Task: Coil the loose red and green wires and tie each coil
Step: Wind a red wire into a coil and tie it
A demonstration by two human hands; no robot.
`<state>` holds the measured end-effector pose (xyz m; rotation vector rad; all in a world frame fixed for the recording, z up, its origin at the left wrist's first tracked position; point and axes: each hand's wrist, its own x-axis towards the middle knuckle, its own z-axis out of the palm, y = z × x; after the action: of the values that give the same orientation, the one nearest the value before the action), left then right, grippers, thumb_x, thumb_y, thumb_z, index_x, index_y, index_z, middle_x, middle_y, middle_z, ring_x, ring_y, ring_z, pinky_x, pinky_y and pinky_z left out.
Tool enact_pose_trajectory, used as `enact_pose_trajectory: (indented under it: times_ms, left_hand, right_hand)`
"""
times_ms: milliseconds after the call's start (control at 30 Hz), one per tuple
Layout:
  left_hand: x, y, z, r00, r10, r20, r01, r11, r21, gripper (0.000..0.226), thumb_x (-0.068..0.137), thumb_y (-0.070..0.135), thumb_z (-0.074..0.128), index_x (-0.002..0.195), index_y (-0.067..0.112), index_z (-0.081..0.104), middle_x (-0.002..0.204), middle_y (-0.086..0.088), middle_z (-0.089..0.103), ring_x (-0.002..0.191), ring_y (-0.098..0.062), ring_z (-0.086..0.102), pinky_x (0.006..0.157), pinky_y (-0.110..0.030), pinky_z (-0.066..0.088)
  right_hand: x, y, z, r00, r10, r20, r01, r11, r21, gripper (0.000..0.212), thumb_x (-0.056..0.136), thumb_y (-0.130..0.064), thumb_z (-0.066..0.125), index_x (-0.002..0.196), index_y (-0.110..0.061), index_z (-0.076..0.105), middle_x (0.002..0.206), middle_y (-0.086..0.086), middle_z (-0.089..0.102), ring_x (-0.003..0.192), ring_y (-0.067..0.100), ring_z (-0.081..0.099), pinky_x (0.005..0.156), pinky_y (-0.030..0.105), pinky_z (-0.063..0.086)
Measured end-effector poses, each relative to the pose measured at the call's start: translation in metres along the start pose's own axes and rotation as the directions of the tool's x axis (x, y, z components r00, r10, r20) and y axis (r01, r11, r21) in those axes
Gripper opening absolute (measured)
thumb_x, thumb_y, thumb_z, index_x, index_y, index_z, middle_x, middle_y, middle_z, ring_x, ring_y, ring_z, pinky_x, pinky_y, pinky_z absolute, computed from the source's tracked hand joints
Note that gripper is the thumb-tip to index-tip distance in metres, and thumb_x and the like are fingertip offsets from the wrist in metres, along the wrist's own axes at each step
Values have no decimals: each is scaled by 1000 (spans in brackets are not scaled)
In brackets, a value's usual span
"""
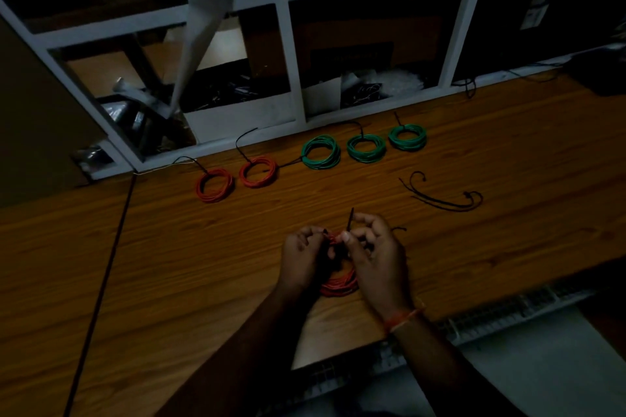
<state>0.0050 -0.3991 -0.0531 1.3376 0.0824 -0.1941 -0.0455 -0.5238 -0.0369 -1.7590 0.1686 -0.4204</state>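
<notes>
Brown wood-grain tabletop (474,152), carrying all the wire; a white-framed shelving unit (284,41) stands along its edge beyond the hands. Left hand (303,259) and right hand (376,256) meet close together over the near part of the table, fingers curled. Between and below them hangs the red wire coil (338,284), its lower arc visible under the wrists, its upper part gripped by the left hand. The right hand pinches a thin black tie (350,218), one end standing up above the fingers. Ahead of the hands and to the left lie two tied red coils (215,184) side by side; straight ahead, three tied green coils (320,152) continue the row to the right. Ahead and to the right of the right hand lie loose black ties (440,198), well apart from it. An orange thread band (403,318) circles the right wrist.
</notes>
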Motion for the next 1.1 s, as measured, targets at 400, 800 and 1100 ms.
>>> enact_pose_trajectory:
  times_ms: [400, 800, 1100]
  left_hand:
    - [4, -5, -2, 988, -51, 149, 48, 999, 22, 34, 96, 18, 67, 81, -13, 62, 68, -20, 60, 69, -34, 58, 69, -47, 47]
    - [7, -3, -6, 974, -75, 213, 45, 989, 143, 38, 97, 28, 69, 65, 7, 67, 65, -25, 63, 46, -20, 50, 47, -24, 35]
    - [10, -5, -11, 967, -71, 243, 39, 990, 133, 36, 94, 29, 67, 67, 6, 67, 66, -22, 61, 58, -30, 46, 52, -32, 29]
  right_hand:
    - [-1, -4, -7, 982, -170, -88, 130, 930, -343, 17, 94, -18, 71, 108, -22, 80, 87, -4, 72, 76, 3, 64, 62, 12, 49]
    - [19, 0, -16, 936, -349, 44, 320, 794, -517, 23, 86, -12, 73, 108, -14, 80, 80, 3, 62, 75, 24, 60, 59, 29, 47]
    - [22, -3, -16, 928, -336, 162, 367, 740, -564, 19, 83, -8, 78, 99, -18, 80, 77, 1, 54, 77, 23, 53, 65, 25, 35]
